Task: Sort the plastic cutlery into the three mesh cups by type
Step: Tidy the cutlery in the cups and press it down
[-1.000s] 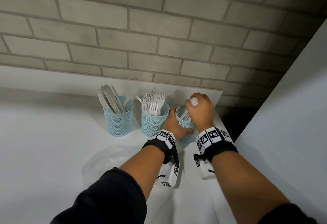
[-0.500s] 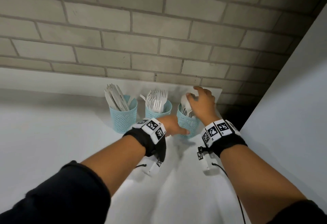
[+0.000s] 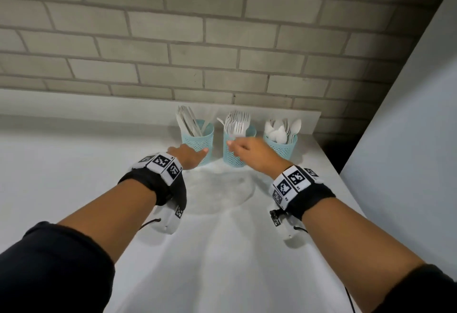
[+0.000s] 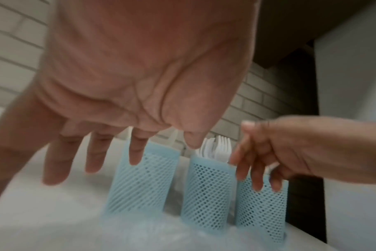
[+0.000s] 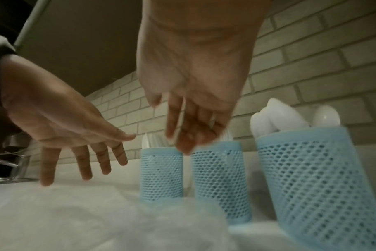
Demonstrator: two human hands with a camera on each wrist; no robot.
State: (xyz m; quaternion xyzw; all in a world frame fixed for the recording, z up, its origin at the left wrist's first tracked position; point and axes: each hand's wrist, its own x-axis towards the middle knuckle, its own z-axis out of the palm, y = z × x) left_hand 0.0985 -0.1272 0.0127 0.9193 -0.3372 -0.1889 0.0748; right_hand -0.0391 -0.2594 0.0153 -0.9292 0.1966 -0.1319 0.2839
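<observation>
Plainly, neither hand holds anything. The left hand [image 3: 188, 155] has its fingers [image 4: 94, 152] spread and straight, palm down, hovering in front of the left mesh cup [image 3: 197, 142]; from the head view its thumb tip lies against the cup's lower wall, though whether it actually touches cannot be told. The right hand [image 3: 249, 153] reaches toward the middle mesh cup [image 3: 237, 148] with fingers loosely extended and apart, its fingertips [image 5: 182, 146] near the cup's rim; motion blur in the right wrist view hides whether they touch the forks.

Outward from the hands, the three light-blue cups stand upright in a row at the 12 o'clock edge of the white counter [image 3: 74, 176], close to each other but not touching. Knives [image 3: 188, 121] fill the left cup, forks [image 3: 237, 122] the middle one, and spoons [image 3: 282, 128] the right mesh cup [image 3: 282, 147], which sits at about 1 o'clock from the right hand. Handles are down, working ends up.

At 6 o'clock from the cups, between the two wrists, a crumpled clear plastic bag [image 3: 222, 189] lies flat on the counter. Behind the cups runs a grey brick wall [image 3: 197, 40], and a pale panel [image 3: 408, 139] rises at 3 o'clock.
</observation>
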